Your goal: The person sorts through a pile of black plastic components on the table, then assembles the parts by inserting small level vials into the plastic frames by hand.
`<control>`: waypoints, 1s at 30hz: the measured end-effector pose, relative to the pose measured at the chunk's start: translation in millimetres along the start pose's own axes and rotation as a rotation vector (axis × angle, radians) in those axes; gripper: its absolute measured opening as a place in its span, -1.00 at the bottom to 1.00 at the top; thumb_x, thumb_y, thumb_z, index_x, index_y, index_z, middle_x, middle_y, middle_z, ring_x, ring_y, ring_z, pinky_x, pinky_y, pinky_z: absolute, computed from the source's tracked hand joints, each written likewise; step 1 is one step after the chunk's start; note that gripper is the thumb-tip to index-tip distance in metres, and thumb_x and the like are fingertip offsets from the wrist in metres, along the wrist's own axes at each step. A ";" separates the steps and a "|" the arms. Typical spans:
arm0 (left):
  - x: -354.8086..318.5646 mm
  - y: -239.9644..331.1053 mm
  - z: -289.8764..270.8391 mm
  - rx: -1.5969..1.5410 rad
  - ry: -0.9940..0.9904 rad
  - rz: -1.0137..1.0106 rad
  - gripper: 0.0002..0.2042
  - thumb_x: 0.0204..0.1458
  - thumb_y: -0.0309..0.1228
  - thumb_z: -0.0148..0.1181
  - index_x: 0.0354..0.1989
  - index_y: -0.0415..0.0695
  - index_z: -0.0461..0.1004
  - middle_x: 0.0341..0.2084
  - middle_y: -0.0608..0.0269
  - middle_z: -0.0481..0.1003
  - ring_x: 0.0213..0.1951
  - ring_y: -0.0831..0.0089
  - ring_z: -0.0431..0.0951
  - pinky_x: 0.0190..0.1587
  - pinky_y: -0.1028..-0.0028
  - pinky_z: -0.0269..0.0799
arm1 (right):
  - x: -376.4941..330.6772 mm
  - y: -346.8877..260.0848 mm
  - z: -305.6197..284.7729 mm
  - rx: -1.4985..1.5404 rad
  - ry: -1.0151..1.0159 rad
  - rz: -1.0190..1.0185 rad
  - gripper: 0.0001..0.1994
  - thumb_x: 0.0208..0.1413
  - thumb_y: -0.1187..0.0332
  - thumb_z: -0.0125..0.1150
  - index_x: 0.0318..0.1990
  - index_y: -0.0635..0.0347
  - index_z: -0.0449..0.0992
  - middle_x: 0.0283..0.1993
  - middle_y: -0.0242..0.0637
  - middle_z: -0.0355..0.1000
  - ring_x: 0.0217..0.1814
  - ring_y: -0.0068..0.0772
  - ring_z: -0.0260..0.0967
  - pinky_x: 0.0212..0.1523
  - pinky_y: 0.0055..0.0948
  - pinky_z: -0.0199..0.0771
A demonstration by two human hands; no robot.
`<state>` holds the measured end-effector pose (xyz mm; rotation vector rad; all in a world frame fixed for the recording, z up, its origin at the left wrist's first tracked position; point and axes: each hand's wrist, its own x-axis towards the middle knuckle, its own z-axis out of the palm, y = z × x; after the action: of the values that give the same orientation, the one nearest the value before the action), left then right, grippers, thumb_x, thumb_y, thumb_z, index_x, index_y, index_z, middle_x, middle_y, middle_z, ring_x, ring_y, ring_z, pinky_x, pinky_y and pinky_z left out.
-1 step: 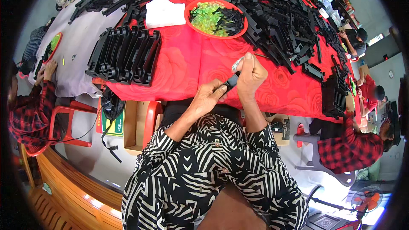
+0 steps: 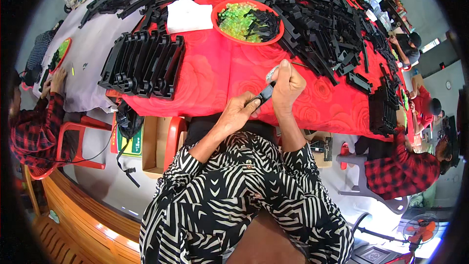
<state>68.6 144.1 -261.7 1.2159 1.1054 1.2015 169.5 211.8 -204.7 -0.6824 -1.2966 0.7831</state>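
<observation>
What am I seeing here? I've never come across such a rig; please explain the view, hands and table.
There is no machine: a person works with bare hands. A fisheye camera on their head looks down, so straight edges bend.

The left hand grips a black part; the right hand is closed at its upper end, beside something silvery I can't identify.

On the red cloth lie a row of black parts, a white sheet, a bowl of green and black bits, and a heap of black parts.
</observation>
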 end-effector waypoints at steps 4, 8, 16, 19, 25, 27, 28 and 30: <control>-3.7 10.1 3.2 0.312 0.129 0.192 -0.79 0.00 -0.50 0.06 -0.20 -0.27 0.27 -0.42 0.14 0.45 -0.41 0.40 0.46 -0.29 0.45 0.36 | 9.2 10.5 -7.8 -0.005 0.079 0.086 -0.60 0.13 0.35 -0.07 -0.76 0.25 0.26 -0.78 -0.42 0.22 -0.73 -0.68 0.12 -0.68 -0.61 0.12; -9.4 24.1 1.1 0.407 0.191 0.299 -0.73 -0.03 -0.51 0.09 -0.15 -0.25 0.24 -0.33 0.01 0.42 -0.35 0.24 0.48 -0.31 0.39 0.36 | 12.3 16.0 -12.1 0.026 0.083 0.151 -0.59 0.12 0.33 -0.05 -0.78 0.25 0.27 -0.79 -0.42 0.22 -0.75 -0.68 0.12 -0.69 -0.61 0.11; -6.9 24.4 -3.0 0.663 0.029 0.577 -0.63 -0.10 -0.63 -0.03 -0.05 -0.15 0.22 -0.28 -0.04 0.35 -0.41 -0.06 0.43 -0.46 0.16 0.35 | 8.5 18.5 -14.0 0.031 0.066 0.157 -0.59 0.11 0.33 -0.03 -0.79 0.25 0.28 -0.79 -0.42 0.23 -0.75 -0.69 0.11 -0.70 -0.61 0.11; -11.3 31.2 -0.1 0.724 -0.022 0.505 -0.62 -0.13 -0.67 -0.05 -0.06 -0.14 0.26 -0.25 -0.01 0.35 -0.32 -0.02 0.43 -0.41 0.21 0.38 | 7.4 19.2 -15.9 0.004 0.046 0.143 -0.59 0.12 0.34 -0.04 -0.78 0.25 0.29 -0.79 -0.43 0.23 -0.74 -0.71 0.11 -0.69 -0.61 0.11; -11.7 30.6 0.5 0.870 -0.076 0.362 -0.62 -0.13 -0.65 -0.10 -0.05 -0.13 0.23 -0.22 -0.08 0.34 -0.33 -0.09 0.42 -0.42 0.13 0.38 | 4.1 18.0 -13.8 -0.039 0.005 0.172 -0.60 0.12 0.35 -0.05 -0.77 0.27 0.29 -0.76 -0.41 0.24 -0.70 -0.67 0.13 -0.62 -0.61 0.13; -11.8 31.5 0.1 0.864 -0.086 0.365 -0.63 -0.13 -0.64 -0.11 -0.07 -0.14 0.23 -0.23 -0.09 0.34 -0.33 -0.10 0.42 -0.42 0.12 0.38 | 3.8 16.1 -13.9 -0.021 -0.004 0.183 -0.60 0.12 0.35 -0.05 -0.77 0.27 0.29 -0.76 -0.41 0.24 -0.70 -0.67 0.13 -0.63 -0.61 0.13; -12.0 31.7 -0.3 0.858 -0.096 0.370 -0.65 -0.13 -0.64 -0.12 -0.09 -0.15 0.22 -0.24 -0.10 0.34 -0.34 -0.12 0.41 -0.41 0.11 0.37 | 3.4 15.7 -13.5 -0.004 -0.013 0.193 -0.60 0.12 0.36 -0.05 -0.77 0.27 0.29 -0.76 -0.41 0.24 -0.71 -0.67 0.13 -0.63 -0.61 0.14; -12.2 32.9 -0.8 0.838 -0.104 0.351 -0.66 -0.14 -0.64 -0.12 -0.11 -0.15 0.23 -0.25 -0.10 0.33 -0.35 -0.13 0.40 -0.41 0.11 0.36 | 1.8 19.7 -12.8 0.001 -0.013 0.209 -0.60 0.12 0.36 -0.05 -0.78 0.27 0.28 -0.76 -0.40 0.23 -0.71 -0.67 0.13 -0.65 -0.61 0.14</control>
<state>65.1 131.3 -229.2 2.1536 1.4095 0.9128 180.0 224.5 -221.7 -0.8218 -1.2495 0.9590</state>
